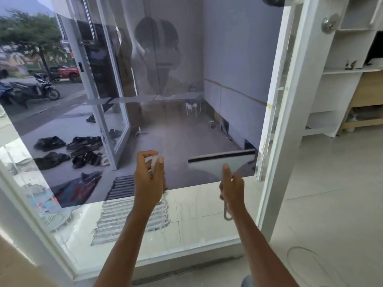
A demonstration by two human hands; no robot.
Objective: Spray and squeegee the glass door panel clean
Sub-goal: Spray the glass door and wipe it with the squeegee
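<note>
My left hand [149, 179] is curled around a small clear spray bottle [153, 162], thumb up near its top, held in front of the lower middle of the glass door panel [176, 79]. My right hand [233, 188] grips the handle of the squeegee [217, 164], forefinger stretched up along its white body. Its dark blade lies nearly level against the lower right of the glass, with its right end just beside the white door frame [290, 121]. A metal loop hangs below my right fist. Through the glass I see dark sandals [83, 146] on the floor outside, a ribbed mat [122, 187] and a parked motorbike [39, 90].
</note>
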